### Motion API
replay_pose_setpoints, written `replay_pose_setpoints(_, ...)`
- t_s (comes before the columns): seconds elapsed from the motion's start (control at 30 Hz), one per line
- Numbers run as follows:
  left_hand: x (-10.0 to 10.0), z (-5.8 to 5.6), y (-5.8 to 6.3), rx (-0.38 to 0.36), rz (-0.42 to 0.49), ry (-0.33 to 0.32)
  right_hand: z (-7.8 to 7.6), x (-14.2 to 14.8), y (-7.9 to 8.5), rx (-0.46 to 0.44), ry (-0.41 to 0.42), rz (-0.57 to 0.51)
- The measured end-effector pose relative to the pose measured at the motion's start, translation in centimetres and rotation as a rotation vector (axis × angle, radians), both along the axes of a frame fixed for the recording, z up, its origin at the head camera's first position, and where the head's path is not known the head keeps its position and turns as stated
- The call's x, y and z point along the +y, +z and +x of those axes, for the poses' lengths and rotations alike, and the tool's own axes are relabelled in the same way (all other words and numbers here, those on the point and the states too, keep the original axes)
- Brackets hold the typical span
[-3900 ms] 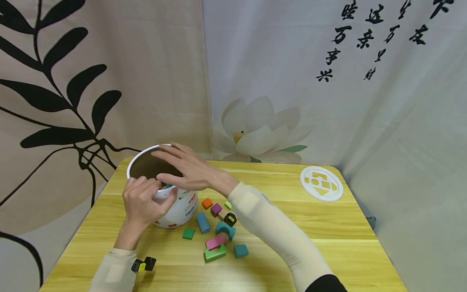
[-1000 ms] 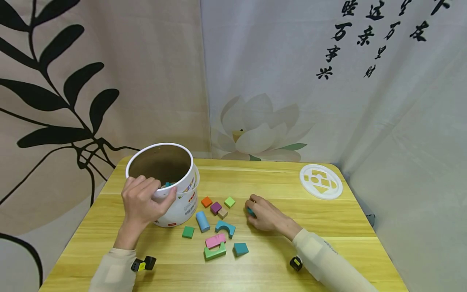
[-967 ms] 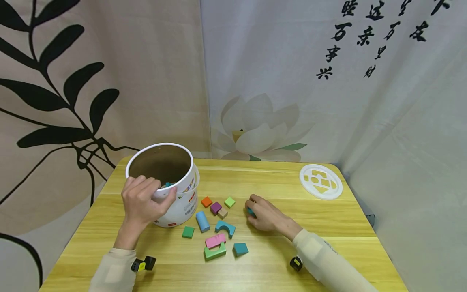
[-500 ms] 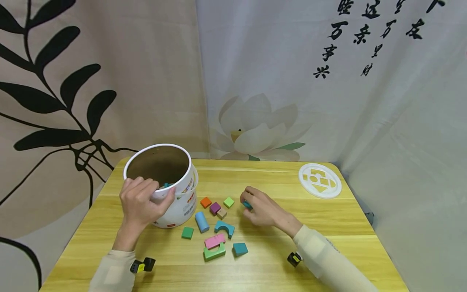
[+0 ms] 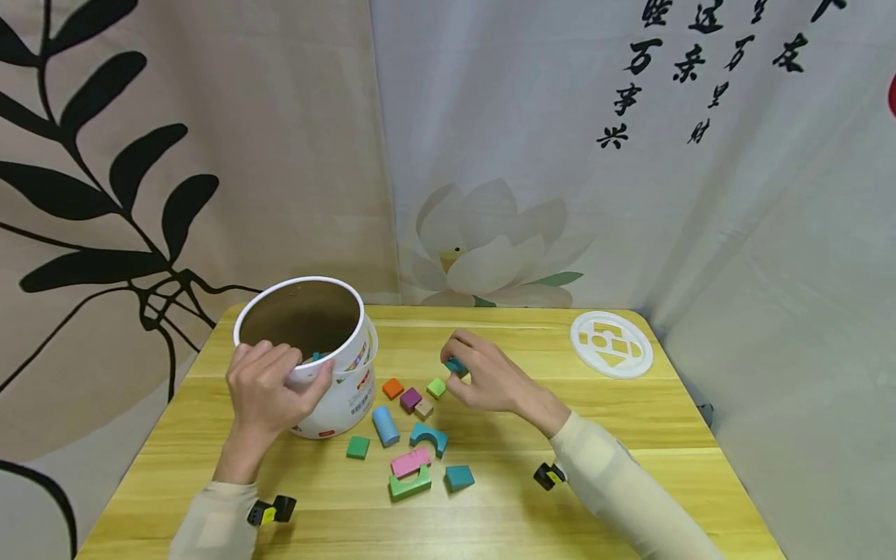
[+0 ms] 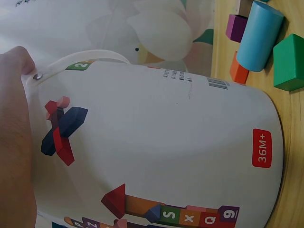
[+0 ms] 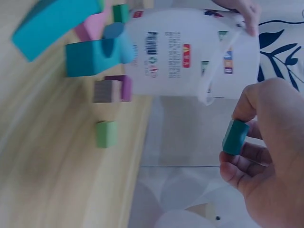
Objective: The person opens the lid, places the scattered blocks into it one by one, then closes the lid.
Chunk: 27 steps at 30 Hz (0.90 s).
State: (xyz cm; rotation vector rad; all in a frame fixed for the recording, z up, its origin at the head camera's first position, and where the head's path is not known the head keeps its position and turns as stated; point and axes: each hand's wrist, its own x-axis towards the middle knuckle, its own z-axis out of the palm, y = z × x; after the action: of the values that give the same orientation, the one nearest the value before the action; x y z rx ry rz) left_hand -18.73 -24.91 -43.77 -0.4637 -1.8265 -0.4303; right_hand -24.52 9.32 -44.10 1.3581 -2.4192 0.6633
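Observation:
My left hand (image 5: 269, 400) grips the near rim of a white bucket (image 5: 346, 403), thumb outside and fingers over the edge. A bit of teal shows inside the bucket; most of its contents are hidden. Between thumb and fingers of my right hand (image 5: 497, 379) is a small teal block (image 7: 235, 137), held above the table, right of the bucket. Loose toy blocks lie between the hands: an orange block (image 5: 393, 388), a purple block (image 5: 410, 400), a light green block (image 5: 436, 387), a blue cylinder (image 5: 386, 426) and a blue arch (image 5: 429, 439).
Nearer me are a green block (image 5: 358, 447), a pink block (image 5: 411, 463), a notched green block (image 5: 410, 485) and a teal block (image 5: 459, 478). A white disc with cut-out shapes (image 5: 612, 344) lies at the wooden table's (image 5: 595, 482) back right. Curtains hang behind.
My right hand came away from the bucket's mouth to the table right of the blocks. In the last second it has risen leftward with the teal block. My left hand stays on the rim.

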Motion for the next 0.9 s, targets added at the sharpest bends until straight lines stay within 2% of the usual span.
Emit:
replay_pose_setpoints(0.67, -0.2, 0.0, -0.2, -0.003, 0.002, 0.003, -1.5, -5.5, 6.6, 0.122, 0.106, -0.127)
replay_pose_setpoints(0.9, -0.1, -0.2, -0.2, -0.004, 0.002, 0.0, -1.9, -7.6, 8.5, 0.127, 0.129, -0.139)
